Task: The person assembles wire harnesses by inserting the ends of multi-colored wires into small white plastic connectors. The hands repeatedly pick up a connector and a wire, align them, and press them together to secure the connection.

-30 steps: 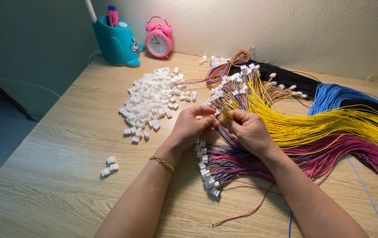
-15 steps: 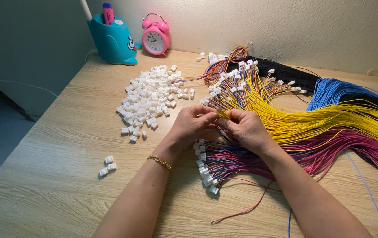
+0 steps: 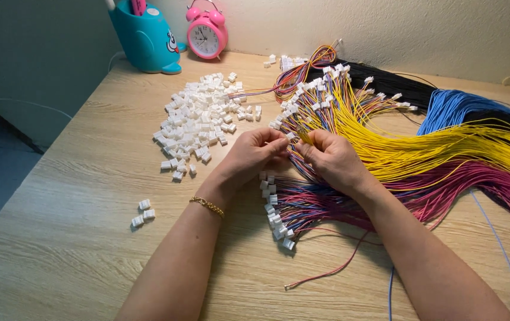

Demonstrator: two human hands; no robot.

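Your left hand (image 3: 255,156) and right hand (image 3: 331,159) meet over the middle of the wooden counter (image 3: 76,238), fingertips drawn together and pinched on a small white connector (image 3: 291,136) and the thin wires running into it; both hands are curled nearly closed, with only the fingertips doing the holding (which finger presses which wire is too small to tell). A gold bracelet (image 3: 207,205) sits on your left wrist. Just under your hands lies a bundle of mixed pink, blue and purple wires (image 3: 320,205) that ends in a row of white connectors (image 3: 274,208) fanned out toward your left forearm. To the left of your hands, near but apart, a loose heap of white connector housings (image 3: 198,122) spreads over the counter, and three more stray housings (image 3: 143,213) lie well apart near the counter's left edge. Beyond your right hand, yellow wires (image 3: 433,151) sweep across to the right, with magenta wires (image 3: 481,184) below them, blue wires (image 3: 457,107) above and black wires (image 3: 386,80) farther back. A looped multicoloured harness (image 3: 302,68) rests near the back wall. In the far corner stand a teal pen holder (image 3: 145,41) and, just beside it, a pink alarm clock (image 3: 206,35). One loose red wire (image 3: 332,270) trails on the counter between your forearms.
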